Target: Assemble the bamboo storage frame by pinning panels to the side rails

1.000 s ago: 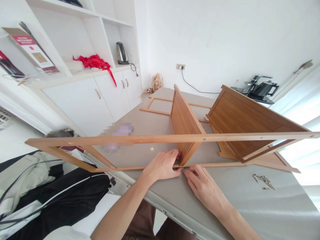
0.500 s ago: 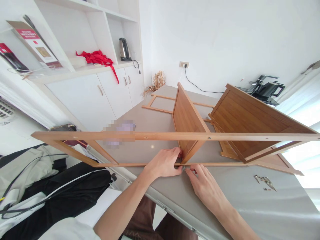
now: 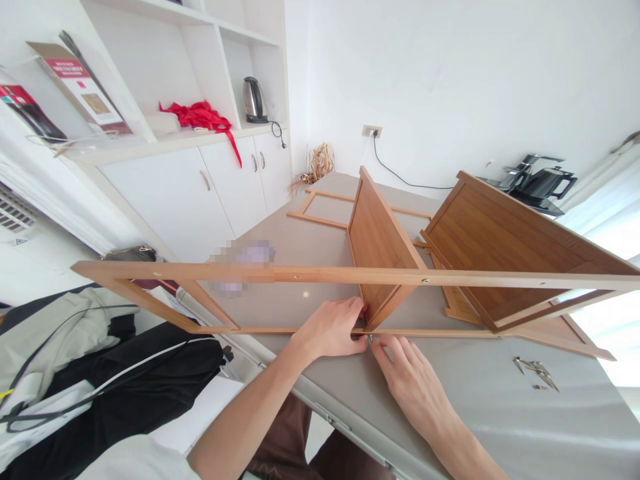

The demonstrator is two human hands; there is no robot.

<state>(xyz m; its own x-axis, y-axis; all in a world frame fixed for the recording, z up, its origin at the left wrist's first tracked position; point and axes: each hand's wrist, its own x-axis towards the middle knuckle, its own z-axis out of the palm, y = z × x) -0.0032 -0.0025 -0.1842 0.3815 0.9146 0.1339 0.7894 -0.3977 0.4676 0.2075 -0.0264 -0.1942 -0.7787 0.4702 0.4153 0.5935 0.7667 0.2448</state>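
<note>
A long wooden side frame [image 3: 330, 274] stands on edge along the near side of the grey table [image 3: 320, 387]. An upright wooden shelf panel [image 3: 383, 243] meets it at right angles. My left hand [image 3: 333, 328] is closed around the frame's lower rail at this joint, fingers behind against the panel, thumb in front. Just right of that thumb, my right hand [image 3: 410, 370] pinches a small metal screw [image 3: 370, 339] at the rail's outer face; most of it is hidden by the fingertips. Several loose screws [image 3: 539, 372] lie on the table to the right.
A larger wooden panel [image 3: 520, 247] leans at the right, and another slim frame [image 3: 320, 220] lies behind. A black kettle set [image 3: 543, 187] sits at the back right. White cabinets [image 3: 175, 193] line the left, with dark clothing [image 3: 150, 373] below.
The view has shifted slightly, so the scene sits a little to the right. Both hands stay at the same joint, with the right fingers changed only slightly.
</note>
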